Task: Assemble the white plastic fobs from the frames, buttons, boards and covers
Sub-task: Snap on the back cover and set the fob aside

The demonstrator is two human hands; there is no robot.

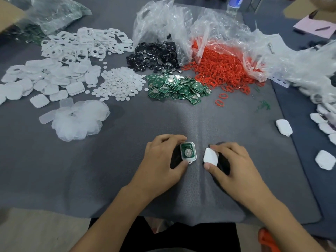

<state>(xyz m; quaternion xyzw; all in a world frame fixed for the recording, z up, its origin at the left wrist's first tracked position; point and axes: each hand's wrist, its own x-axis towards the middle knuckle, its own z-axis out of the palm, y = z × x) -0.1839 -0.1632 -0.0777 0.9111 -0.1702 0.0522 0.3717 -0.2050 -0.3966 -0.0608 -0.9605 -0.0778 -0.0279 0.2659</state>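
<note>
Bench (109, 170): large stocks of frames (85, 42), covers (45, 79) and buttons (118, 82) lie left of the board pile (179, 87), few finished fobs (284, 127) right of it. Nearer: left hand (160, 160) fingers pinch a board-loaded frame (188, 152), right hand (234, 160) fingers pinch its unfitted cover (211, 156).

Crumpled clear bags (163, 24), a water bottle (234, 4), pink paper (316, 27), grey mat (127, 160).

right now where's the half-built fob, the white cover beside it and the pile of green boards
half-built fob (188, 153), head view, on the round silver part of its board
white cover (211, 157), head view, middle of its white face
pile of green boards (177, 88), head view, middle of the heap
</note>
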